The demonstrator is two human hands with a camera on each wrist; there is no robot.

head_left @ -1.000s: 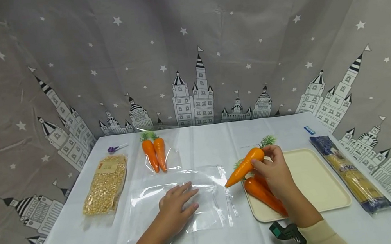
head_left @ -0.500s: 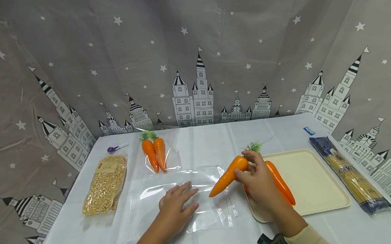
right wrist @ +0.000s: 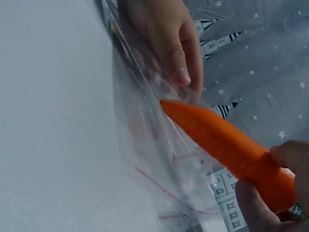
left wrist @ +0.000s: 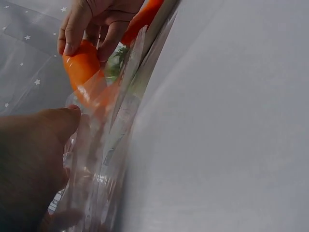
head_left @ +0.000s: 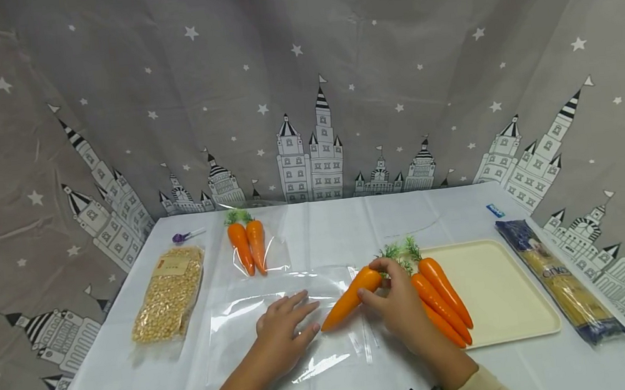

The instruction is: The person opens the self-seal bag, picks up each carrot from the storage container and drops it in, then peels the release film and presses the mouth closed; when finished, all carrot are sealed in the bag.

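My right hand [head_left: 393,303] grips an orange carrot [head_left: 349,298] by its thick end, its tip pointing left over the mouth of a clear zip bag [head_left: 288,323]. In the right wrist view the carrot [right wrist: 227,145] tip touches the bag's plastic [right wrist: 145,121]. My left hand [head_left: 283,333] lies flat on the bag, fingers straight, pressing it onto the white table [head_left: 350,229]. In the left wrist view the carrot [left wrist: 84,63] sits just beyond the bag's opening [left wrist: 113,125]. Two more carrots [head_left: 438,299] lie on the left edge of a cream tray [head_left: 502,290].
A sealed bag with two carrots [head_left: 249,245] lies at the back left, a pack of yellow grains [head_left: 170,293] at the left, a purple clip [head_left: 183,237] behind it. A pasta packet [head_left: 560,278] lies along the right edge. A starred grey curtain hangs behind.
My right hand has carried the carrot left and down from above the tray to the bag's mouth. The left hand has stayed pressed on the bag.
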